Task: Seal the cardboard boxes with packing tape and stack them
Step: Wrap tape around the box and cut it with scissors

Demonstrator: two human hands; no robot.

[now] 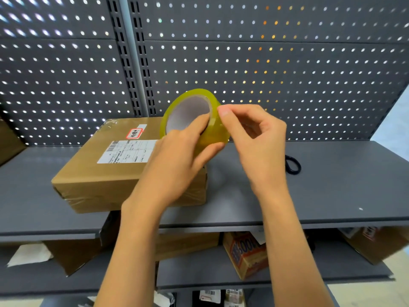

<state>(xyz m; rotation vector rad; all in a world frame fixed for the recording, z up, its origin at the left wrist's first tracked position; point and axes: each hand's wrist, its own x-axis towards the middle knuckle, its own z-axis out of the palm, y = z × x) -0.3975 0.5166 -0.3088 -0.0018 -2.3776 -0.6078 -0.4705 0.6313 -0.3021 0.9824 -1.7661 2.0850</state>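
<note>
A yellowish roll of packing tape (pixel 177 107) is held up above the grey shelf (pixel 332 187), in front of the pegboard. My left hand (pixel 179 156) grips it, fingers through the white core and thumb on the outer rim. My right hand (pixel 254 138) is at the roll's right edge, its thumb and forefinger pinched against the tape surface. Below and left of the roll lies a closed cardboard box (pixel 106 171) with a white shipping label and a red-bordered sticker on top and clear tape over its corners.
Black scissors (pixel 293 166) lie on the shelf to the right, partly hidden by my right hand. Another box corner (pixel 8 140) shows at far left. The lower shelf holds several cardboard boxes (pixel 245 253) and crumpled white paper (pixel 31 253). A perforated grey pegboard (pixel 265 63) backs the shelf.
</note>
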